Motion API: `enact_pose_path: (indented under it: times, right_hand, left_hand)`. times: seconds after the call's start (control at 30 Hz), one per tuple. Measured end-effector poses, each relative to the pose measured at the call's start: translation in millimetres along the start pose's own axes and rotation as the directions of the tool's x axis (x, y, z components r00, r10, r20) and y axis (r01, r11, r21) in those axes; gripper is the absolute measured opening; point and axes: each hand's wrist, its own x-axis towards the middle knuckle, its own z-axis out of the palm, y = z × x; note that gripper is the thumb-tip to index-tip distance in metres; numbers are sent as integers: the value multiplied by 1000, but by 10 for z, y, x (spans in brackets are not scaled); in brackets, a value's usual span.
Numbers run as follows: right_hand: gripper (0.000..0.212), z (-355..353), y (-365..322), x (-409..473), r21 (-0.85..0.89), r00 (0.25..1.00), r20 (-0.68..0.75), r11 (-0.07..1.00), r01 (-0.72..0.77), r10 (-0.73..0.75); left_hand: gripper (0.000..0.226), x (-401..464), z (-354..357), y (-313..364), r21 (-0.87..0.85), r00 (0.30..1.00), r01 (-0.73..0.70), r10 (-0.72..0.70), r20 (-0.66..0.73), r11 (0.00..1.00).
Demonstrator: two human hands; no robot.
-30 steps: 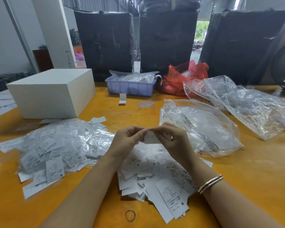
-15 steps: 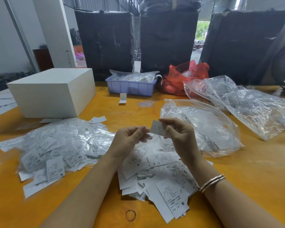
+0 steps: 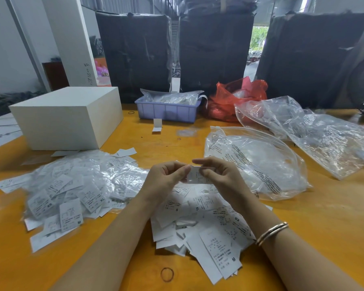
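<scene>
Both of my hands hold one small white printed label [image 3: 195, 177] above the orange table [image 3: 303, 223]. My left hand [image 3: 166, 181] pinches its left end, my right hand [image 3: 221, 175] pinches its right part with thumb and fingers curled over it. Under my hands lies a loose pile of white size labels [image 3: 202, 223] marked S, XL, M. To the left spreads a heap of labels in small clear sleeves [image 3: 72, 185].
A white box [image 3: 67, 118] stands at the back left. A lilac plastic tray [image 3: 168, 110] and a red bag [image 3: 237, 99] sit at the back. Clear plastic bags [image 3: 259, 162] lie right of my hands. A rubber band [image 3: 167, 274] lies near the front edge.
My right hand had lifted the label away to the right; now both hands have come together again and hold it between them.
</scene>
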Motion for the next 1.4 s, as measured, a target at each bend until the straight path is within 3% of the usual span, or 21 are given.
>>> enact_pose_path:
  times: [0.1, 0.17, 0.27, 0.33, 0.37, 0.43, 0.6, 0.93, 1.13, 1.4]
  right_hand:
    - [31, -73, -3, 23, -151, 997, 56, 988, -43, 52]
    - [28, -143, -12, 43, -157, 996, -57, 985, -77, 69]
    - [17, -190, -20, 62, 185, 953, -265, 978, -98, 145]
    - [8, -151, -9, 64, 344, 942, -268, 933, -103, 202]
    - [15, -109, -2, 64, 371, 944, -244, 921, -121, 223]
    - [27, -18, 1, 58, 365, 950, -194, 917, -163, 245]
    - [12, 105, 18, 43, 283, 958, -198, 948, -148, 208]
    - [11, 105, -19, 18, 190, 957, -190, 964, -184, 220]
    - [25, 178, 22, 33, 287, 894, -269, 916, -281, 359]
    - [25, 204, 33, 45, 417, 859, -303, 868, -270, 413]
  left_hand:
    - [11, 9, -16, 1, -2, 999, -11, 11, -34, 1000]
    - [14, 18, -36, 6, -17, 998, -16, 14, -66, 1000]
    - [17, 22, -44, 16, -18, 996, -19, 17, -88, 1000]
    - [17, 21, -27, 16, -11, 996, -14, 13, -84, 1000]
    - [17, 21, -19, 15, -11, 997, -12, 11, -83, 1000]
    - [17, 24, -12, 17, -24, 996, -4, 2, -86, 1000]
    - [23, 31, -22, 14, -19, 996, 7, -9, -94, 1000]
    - [23, 22, -22, 14, -19, 994, 9, -11, -105, 1000]
    - [25, 4, -18, 14, -28, 994, -3, 0, -105, 1000]
    - [22, 8, -16, 17, -48, 995, -4, -1, -99, 999]
